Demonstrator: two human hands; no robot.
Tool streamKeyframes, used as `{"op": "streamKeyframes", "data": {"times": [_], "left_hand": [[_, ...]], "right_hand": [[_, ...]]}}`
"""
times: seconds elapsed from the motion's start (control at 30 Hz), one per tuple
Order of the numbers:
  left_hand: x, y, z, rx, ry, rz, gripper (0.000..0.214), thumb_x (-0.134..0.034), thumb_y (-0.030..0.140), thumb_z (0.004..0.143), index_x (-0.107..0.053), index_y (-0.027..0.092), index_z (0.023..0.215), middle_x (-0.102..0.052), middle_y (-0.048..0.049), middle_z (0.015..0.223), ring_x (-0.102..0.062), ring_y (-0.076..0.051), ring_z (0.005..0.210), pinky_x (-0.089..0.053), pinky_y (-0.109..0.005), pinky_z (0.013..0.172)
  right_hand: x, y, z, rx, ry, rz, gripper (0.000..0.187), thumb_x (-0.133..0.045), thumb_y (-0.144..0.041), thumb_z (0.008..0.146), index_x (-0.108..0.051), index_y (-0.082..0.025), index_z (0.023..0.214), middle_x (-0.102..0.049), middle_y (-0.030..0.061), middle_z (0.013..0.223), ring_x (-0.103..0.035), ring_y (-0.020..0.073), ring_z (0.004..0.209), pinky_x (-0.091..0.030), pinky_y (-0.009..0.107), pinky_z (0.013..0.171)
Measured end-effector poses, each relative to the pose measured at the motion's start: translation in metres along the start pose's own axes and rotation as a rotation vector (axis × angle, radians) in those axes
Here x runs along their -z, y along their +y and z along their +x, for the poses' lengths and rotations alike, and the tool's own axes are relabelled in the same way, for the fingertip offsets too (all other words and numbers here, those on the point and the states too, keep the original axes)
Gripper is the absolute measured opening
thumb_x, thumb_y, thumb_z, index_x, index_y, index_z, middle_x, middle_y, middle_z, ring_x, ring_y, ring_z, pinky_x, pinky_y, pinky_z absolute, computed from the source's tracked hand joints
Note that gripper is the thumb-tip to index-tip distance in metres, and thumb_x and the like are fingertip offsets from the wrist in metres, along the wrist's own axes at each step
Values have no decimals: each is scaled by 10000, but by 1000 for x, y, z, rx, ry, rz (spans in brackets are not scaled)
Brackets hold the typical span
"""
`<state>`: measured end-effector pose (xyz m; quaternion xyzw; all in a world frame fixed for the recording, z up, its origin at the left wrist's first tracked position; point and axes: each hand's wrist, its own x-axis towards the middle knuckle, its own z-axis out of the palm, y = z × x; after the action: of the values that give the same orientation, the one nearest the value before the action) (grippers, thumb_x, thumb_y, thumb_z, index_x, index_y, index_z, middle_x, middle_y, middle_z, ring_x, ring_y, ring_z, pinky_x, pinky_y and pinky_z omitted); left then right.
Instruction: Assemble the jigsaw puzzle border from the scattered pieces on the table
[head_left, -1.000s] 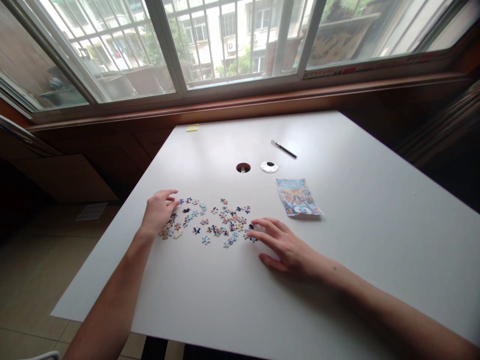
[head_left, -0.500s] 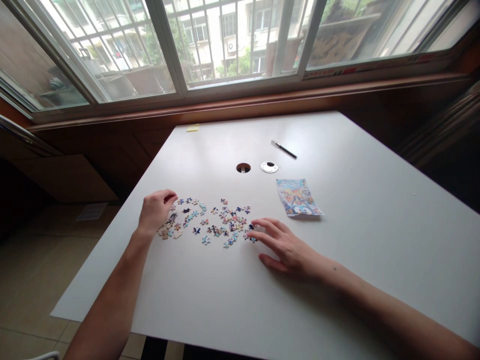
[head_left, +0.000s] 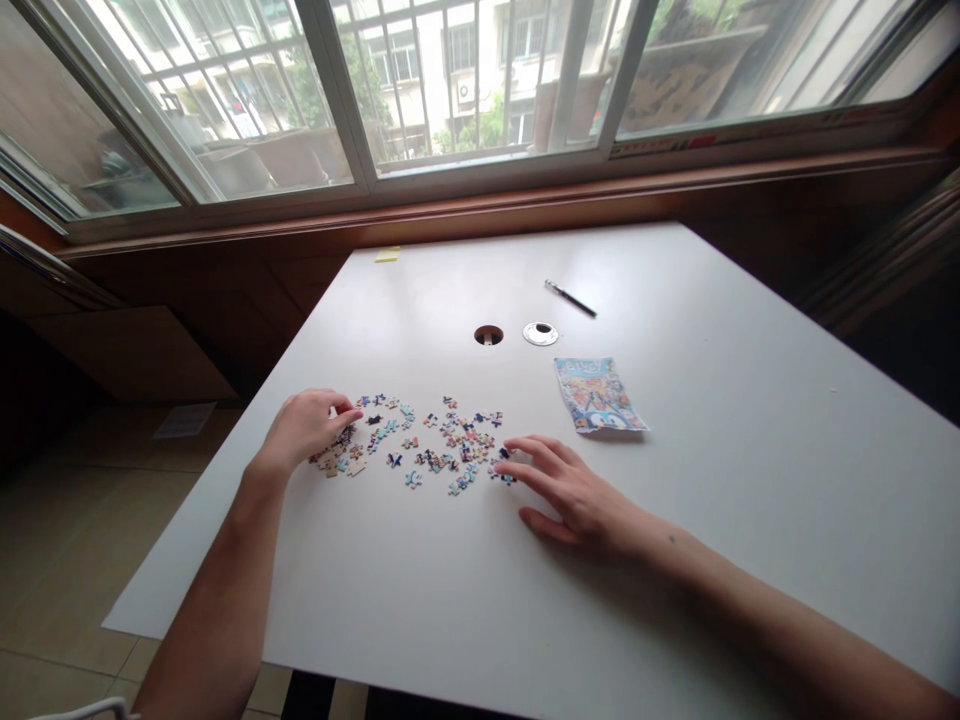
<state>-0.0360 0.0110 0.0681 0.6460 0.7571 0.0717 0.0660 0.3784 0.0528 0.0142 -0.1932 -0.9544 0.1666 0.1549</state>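
Note:
Many small jigsaw puzzle pieces (head_left: pixel 469 440) lie scattered in a loose patch on the white table (head_left: pixel 420 590). At the patch's left edge is my left hand (head_left: pixel 304 430), its thumb and fingers drawn together in a pinch; whatever is between the fingertips is too small to make out. Some pieces just below those fingertips are partly covered by the hand. My right hand (head_left: pixel 566 490) rests at the right edge with fingers spread, the fingertips by a few dark and blue pieces (head_left: pixel 504 470). A creased picture sheet (head_left: pixel 600 395) with a colourful cartoon print lies beyond the right hand.
A black pen (head_left: pixel 571 299) lies toward the back, near a round cable hole (head_left: pixel 489 336) and its silver cover ring (head_left: pixel 540 333). There is a yellow sticky note (head_left: pixel 388 255) at the far left edge. A barred window (head_left: pixel 465 90) stands behind the table.
My left hand has shifted slightly down, and its thumb now points right over the pieces. My right hand stays where it was.

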Motion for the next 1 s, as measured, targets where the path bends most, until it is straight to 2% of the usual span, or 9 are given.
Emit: {"op": "streamKeyframes", "data": {"times": [0.13,0.2,0.37,0.6,0.7,0.83,1.0], "left_hand": [[10,-9,-5,7,-134,-36,299,-692,569,738,-756,277,755,-738,6,842,-647,-191,688,-405,-273,639],[10,-10,-5,11,-173,-68,290,-688,548,735,-751,266,765,-731,0,845,-648,-189,686,-416,-269,634],[4,-2,-4,-38,-192,-143,245,-659,467,735,-714,232,777,-720,-33,885,-654,-225,849,-475,-275,732],[6,4,-9,-87,-162,-281,151,-614,355,778,-647,215,824,-686,-19,836,-626,-170,726,-478,-248,632],[5,17,-10,-137,-174,-362,131,-597,327,816,-647,206,828,-672,-9,770,-608,-145,662,-472,-231,592],[-7,42,-10,-219,-171,-454,120,-577,268,843,-675,200,852,-695,-9,791,-617,-133,688,-490,-227,630],[-25,68,-10,-258,-67,-509,143,-566,217,858,-702,189,891,-721,-22,822,-620,-133,706,-494,-240,650]], "right_hand": [[-2,1,0,4,7,6,546,-552,-244,914,-435,-294,1445,-432,122,1470,-381,302,1353,-427,527,1092],[-2,2,0,3,12,7,547,-554,-245,910,-437,-295,1442,-435,123,1470,-386,305,1350,-430,531,1088],[-1,1,0,-2,3,5,532,-539,-244,921,-435,-288,1441,-430,126,1473,-382,304,1352,-428,530,1090],[0,0,1,-6,12,13,549,-549,-241,912,-432,-302,1445,-448,121,1462,-400,308,1349,-437,535,1083],[0,0,1,-3,11,14,541,-549,-246,918,-434,-296,1444,-443,124,1465,-395,306,1353,-432,532,1089],[1,-1,1,-5,7,13,543,-559,-236,908,-442,-285,1436,-439,127,1466,-390,307,1353,-431,528,1088],[0,0,1,5,14,10,527,-548,-228,911,-447,-277,1427,-436,128,1463,-387,302,1350,-435,524,1085]]}}
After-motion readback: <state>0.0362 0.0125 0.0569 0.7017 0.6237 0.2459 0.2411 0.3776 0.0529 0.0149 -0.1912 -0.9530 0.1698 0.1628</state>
